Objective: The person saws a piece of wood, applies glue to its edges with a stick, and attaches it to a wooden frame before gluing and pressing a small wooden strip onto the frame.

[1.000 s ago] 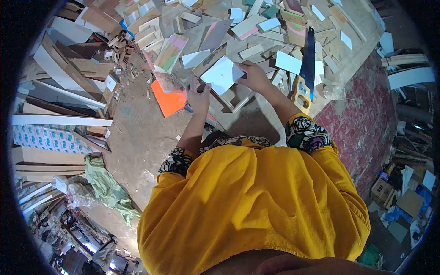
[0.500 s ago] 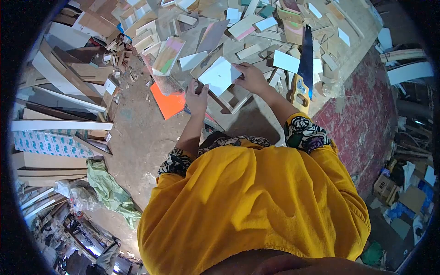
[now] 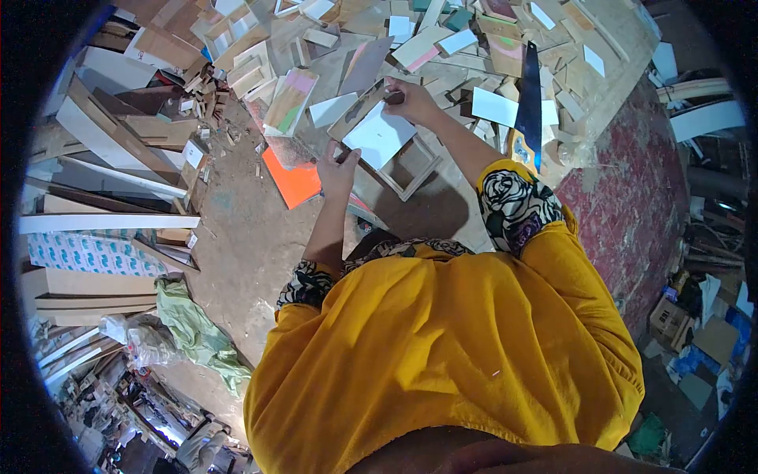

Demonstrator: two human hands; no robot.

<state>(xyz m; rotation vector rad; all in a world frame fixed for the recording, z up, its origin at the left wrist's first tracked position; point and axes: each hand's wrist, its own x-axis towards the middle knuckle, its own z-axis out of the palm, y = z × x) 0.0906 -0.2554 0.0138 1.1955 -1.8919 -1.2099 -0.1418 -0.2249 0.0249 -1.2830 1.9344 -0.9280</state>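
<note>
A white rectangular panel [image 3: 380, 136] lies over part of a light wooden frame [image 3: 410, 186], whose open corner shows at the lower right. My left hand [image 3: 338, 167] pinches the panel's lower left edge between thumb and fingers. At the panel's upper edge is my right hand [image 3: 406, 101], its fingers curled round the end of a narrow wooden strip [image 3: 357, 110] that runs along the panel's upper left side. The exact contact of the right fingertips is small and partly hidden.
A handsaw [image 3: 528, 107] with a wooden handle lies to the right. An orange sheet [image 3: 290, 175] is left of my left hand. Wood offcuts and white pieces [image 3: 496, 106] cover the worktable's far part. Boards [image 3: 110, 223] are stacked at the left.
My right hand has moved up and left, from the panel's right corner to its upper edge. The panel has turned slightly, and more of the wooden frame shows beneath it.
</note>
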